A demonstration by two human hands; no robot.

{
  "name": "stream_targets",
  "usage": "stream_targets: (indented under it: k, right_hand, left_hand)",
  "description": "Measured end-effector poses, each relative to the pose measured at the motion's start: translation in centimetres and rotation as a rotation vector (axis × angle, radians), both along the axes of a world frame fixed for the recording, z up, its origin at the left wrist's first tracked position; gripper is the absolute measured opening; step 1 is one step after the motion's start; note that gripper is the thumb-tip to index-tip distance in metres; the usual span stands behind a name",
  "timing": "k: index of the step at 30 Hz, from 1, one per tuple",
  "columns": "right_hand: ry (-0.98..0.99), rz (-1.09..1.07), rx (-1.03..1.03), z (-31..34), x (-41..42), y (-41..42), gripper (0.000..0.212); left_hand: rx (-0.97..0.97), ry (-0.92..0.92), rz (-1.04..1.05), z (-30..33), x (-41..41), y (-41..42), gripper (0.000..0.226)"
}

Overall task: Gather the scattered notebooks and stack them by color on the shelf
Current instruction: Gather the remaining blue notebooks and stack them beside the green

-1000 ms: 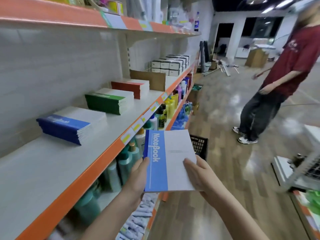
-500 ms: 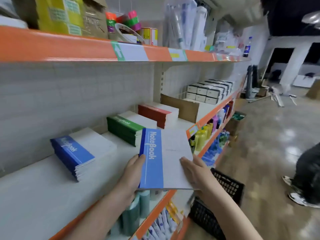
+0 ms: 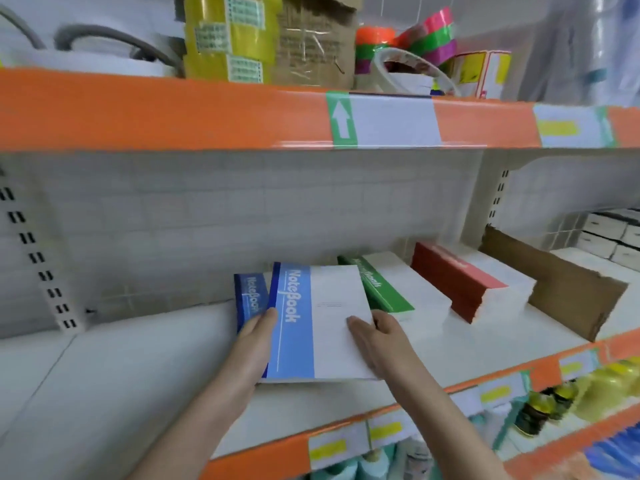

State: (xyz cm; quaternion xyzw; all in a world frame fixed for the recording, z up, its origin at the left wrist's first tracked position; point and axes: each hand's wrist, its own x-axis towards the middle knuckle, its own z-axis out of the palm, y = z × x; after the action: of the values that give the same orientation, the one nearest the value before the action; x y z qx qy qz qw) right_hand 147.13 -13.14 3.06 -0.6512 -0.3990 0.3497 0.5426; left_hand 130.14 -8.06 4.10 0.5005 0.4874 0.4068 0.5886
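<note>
- Left hand (image 3: 258,344) gripped the blue notebook (image 3: 313,323) at its spine side, thumb on top of the blue band, fingers curled under the edge.
- Right hand (image 3: 375,341) held the same notebook at its white right edge, thumb flat on the cover, other fingers mostly hidden beneath.
- Notebook was face up w/ "NoteBook" printed along the band, held over the blue stack (image 3: 247,299); cannot tell if it touched the stack yet.
- Blue stack lay on the white shelf (image 3: 104,375), mostly hidden by the held notebook; only its left strip showed.
- Green stack (image 3: 381,289) sat just right of the blue one, red stack (image 3: 460,282) further right, each apart from its neighbour.
- Cardboard divider (image 3: 554,289) stood upright right of the red stack, closing that section; white boxes (image 3: 613,233) were stacked beyond it.
- Upper shelf held a taped cardboard box (image 3: 270,36), bright tape rolls (image 3: 415,39) and a grey cable (image 3: 104,36); details blurred.
- Lower level under the orange shelf edge (image 3: 263,455) carried bottles (image 3: 588,389), yellow and teal, blurred.
- Open shelf room spread wide left of the blue stack, up to the slotted upright (image 3: 38,258); front strip of shelf between stacks and orange edge was bare too.
- Upper shelf's orange lip (image 3: 173,112) hung well above the stacks, w/ a green arrow label (image 3: 341,119) on it.
</note>
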Motion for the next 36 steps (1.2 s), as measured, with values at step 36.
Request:
stream_targets:
  k: [36]
  right_hand:
    - [-0.665,0.300,-0.131,-2.5,0.1,13.3,0.038]
  left_hand:
    - [0.421,1.014,0.213,-2.6,-2.4,9.2,0.037]
